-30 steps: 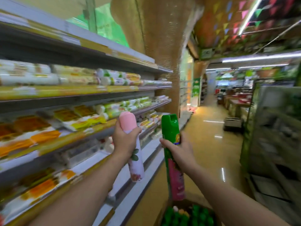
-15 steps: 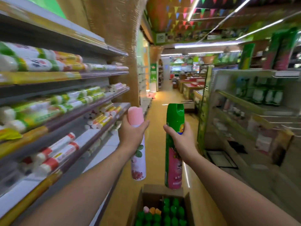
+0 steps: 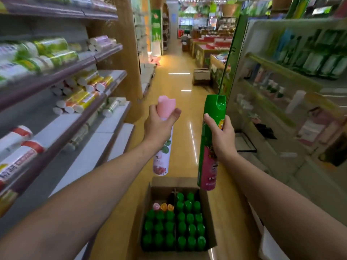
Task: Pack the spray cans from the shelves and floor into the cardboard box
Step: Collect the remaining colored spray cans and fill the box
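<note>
Gripping upright cans above the cardboard box [image 3: 210, 212]: left hand [image 3: 159, 126] pink-capped can [image 3: 163, 147], right hand [image 3: 223, 136] green can [image 3: 210, 147].

A: What colours are the two cans held above the cardboard box [image 3: 148, 199]?

B: The pink-capped can [image 3: 163, 147] above the box's far left corner is white with green leaves and pink-red flowers. The green can [image 3: 210, 143] above its far right corner turns pink low down, with a yellow-orange badge near the top.

A: And the box?

B: Plain brown. Inside it, green caps [image 3: 187, 228] fill nearly every row; at the far left sit one pink cap [image 3: 156, 206] and two orange caps [image 3: 167, 206].

A: The floor [image 3: 174, 94] beyond the box?

B: Glossy yellow-tan.
</note>
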Available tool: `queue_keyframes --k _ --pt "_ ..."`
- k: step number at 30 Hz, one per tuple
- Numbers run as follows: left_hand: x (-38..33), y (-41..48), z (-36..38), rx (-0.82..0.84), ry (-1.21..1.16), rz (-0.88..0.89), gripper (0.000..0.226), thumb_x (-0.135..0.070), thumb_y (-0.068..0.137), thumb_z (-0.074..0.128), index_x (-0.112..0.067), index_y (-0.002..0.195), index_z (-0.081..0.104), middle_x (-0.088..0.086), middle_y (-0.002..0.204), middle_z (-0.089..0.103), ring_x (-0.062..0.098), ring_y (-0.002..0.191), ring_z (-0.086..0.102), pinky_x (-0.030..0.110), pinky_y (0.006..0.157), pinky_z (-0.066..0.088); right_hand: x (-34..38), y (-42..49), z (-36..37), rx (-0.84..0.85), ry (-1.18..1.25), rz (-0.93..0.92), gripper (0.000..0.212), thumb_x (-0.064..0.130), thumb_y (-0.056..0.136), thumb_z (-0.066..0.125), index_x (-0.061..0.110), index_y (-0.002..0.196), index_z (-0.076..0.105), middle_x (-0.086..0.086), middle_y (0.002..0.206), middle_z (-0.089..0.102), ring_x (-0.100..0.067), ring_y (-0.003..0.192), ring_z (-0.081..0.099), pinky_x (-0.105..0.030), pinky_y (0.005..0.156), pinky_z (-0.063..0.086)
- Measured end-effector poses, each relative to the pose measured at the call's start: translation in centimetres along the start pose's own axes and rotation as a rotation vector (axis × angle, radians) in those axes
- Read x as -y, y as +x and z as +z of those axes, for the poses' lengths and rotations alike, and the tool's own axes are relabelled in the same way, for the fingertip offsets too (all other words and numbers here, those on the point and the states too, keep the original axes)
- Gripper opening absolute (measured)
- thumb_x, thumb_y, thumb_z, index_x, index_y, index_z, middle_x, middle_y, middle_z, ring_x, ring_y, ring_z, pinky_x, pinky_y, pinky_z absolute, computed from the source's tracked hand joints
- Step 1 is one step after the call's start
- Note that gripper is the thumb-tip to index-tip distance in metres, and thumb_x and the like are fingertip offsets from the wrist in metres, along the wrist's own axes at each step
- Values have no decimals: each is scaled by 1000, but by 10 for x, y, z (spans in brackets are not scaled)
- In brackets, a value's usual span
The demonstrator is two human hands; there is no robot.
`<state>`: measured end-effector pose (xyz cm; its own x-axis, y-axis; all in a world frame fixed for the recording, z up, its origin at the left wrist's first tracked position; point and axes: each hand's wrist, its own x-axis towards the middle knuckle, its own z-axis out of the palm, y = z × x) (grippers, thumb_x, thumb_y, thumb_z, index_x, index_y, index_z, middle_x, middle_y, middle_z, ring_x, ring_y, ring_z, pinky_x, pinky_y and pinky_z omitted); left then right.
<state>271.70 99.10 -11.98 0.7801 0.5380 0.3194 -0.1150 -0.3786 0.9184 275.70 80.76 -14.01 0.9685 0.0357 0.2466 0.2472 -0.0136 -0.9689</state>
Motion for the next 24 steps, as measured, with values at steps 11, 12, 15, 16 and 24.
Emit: queue_keyframes --k 11,12,15,16,24 --pt "147 103 103 108 181 -260 57 -38 86 75 -26 129 40 0 115 58 21 101 60 42 84 53 -156 151 11 207 -164 183 32 44 81 81 32 103 61 11 94 68 0 83 65 -20 68 49" --pt "163 109 110 98 192 -286 58 -35 84 77 -25 130 42 0 114 59 20 101 61 43 84 55 -174 161 10 230 -185 209 30 44 81 81 36 100 59 11 95 67 0 85 65 -21 69 49" --pt "218 119 130 106 206 -372 60 -28 82 81 -22 129 46 -1 114 60 16 101 62 41 84 57 -236 182 5 271 -265 296 41 43 78 83 33 110 59 16 100 64 1 92 61 -21 75 50" --pt "237 121 136 119 212 -401 59 -26 81 83 -22 128 47 -2 115 60 16 102 61 37 83 57 -254 186 4 289 -304 322 48 41 77 84 28 116 60 18 100 63 3 93 61 -17 74 50" --pt "445 110 175 263 386 -543 55 -30 72 88 -25 117 56 -7 106 65 17 98 63 38 86 54 -459 188 0 328 -674 454 58 39 64 93 19 112 69 3 107 70 -14 96 66 -43 83 60"
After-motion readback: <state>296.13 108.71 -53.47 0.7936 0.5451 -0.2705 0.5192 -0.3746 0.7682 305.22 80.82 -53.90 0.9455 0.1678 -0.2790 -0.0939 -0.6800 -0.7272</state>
